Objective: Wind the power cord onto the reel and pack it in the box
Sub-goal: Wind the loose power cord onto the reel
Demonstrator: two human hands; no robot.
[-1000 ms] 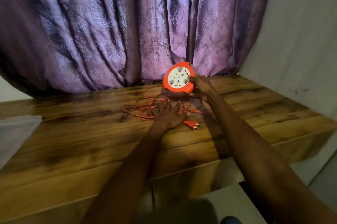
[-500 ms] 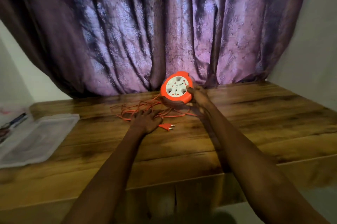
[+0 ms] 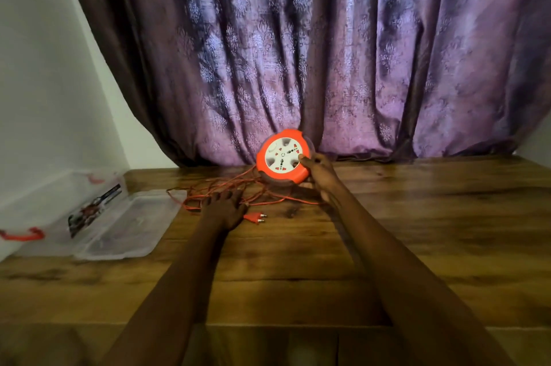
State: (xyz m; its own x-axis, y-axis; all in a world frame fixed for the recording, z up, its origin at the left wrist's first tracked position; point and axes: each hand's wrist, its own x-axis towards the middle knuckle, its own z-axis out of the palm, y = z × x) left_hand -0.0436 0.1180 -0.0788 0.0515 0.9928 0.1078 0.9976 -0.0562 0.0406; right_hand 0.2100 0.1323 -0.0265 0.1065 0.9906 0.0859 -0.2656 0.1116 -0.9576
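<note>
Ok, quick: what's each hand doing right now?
Left hand: open, flat on the cord.
Right hand: gripping the reel.

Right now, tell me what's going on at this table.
A person is starting to wind up a power cord. The right hand grips the round orange-and-white socket reel, tilted up at the back of the wooden table. The left hand rests flat on the loose orange cord, which lies tangled and unwound, its orange two-pin plug beside that hand. A clear plastic box sits open at left.
</note>
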